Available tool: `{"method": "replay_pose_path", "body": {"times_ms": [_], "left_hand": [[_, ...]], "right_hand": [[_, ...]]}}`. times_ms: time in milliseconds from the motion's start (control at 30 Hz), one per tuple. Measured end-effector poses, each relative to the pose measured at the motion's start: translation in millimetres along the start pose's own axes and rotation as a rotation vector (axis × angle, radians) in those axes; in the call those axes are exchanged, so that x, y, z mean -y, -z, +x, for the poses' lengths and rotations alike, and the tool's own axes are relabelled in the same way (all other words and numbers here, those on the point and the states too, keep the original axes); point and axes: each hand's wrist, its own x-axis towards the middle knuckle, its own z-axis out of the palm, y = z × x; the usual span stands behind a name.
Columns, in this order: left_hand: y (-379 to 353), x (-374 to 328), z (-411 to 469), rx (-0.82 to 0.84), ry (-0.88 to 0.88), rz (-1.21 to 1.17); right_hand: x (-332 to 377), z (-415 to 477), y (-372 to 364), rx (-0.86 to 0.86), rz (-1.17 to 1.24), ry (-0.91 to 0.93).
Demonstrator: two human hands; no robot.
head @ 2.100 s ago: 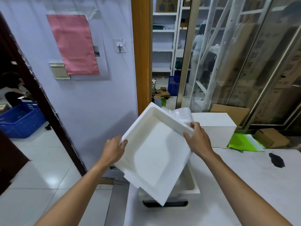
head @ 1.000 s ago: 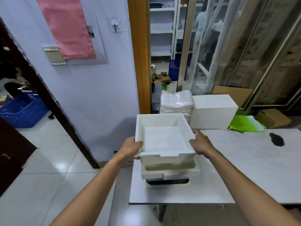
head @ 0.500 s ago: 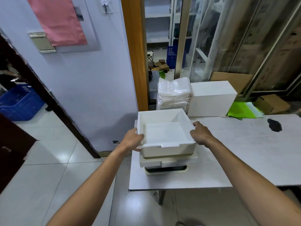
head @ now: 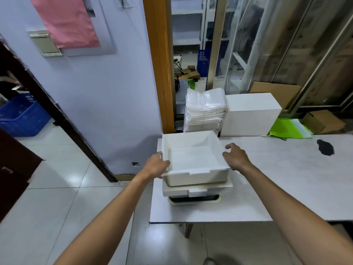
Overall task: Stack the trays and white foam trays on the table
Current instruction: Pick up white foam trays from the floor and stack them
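Table: stack at left near corner, close to both edges, bare top to the right. Empty top foam tray nests in second foam tray over dark tray, seated lower than 0.5 s ago. Left hand grips its left rim; right hand has released, fingers loosely curled beside right rim.

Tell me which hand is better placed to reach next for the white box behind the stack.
Probably the right hand: its fingers look clear of the top foam tray, and the white box stands beyond it, to the right. The left hand grips the tray's left rim.
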Motion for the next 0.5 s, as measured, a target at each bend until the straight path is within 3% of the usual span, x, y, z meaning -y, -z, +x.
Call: {"method": "replay_pose_path", "body": {"times_ms": [500], "left_hand": [[-5,10,10,-0.008,-0.049,0.030]], "right_hand": [[-6,2,-7,0.047,-0.083,-0.006]]}}
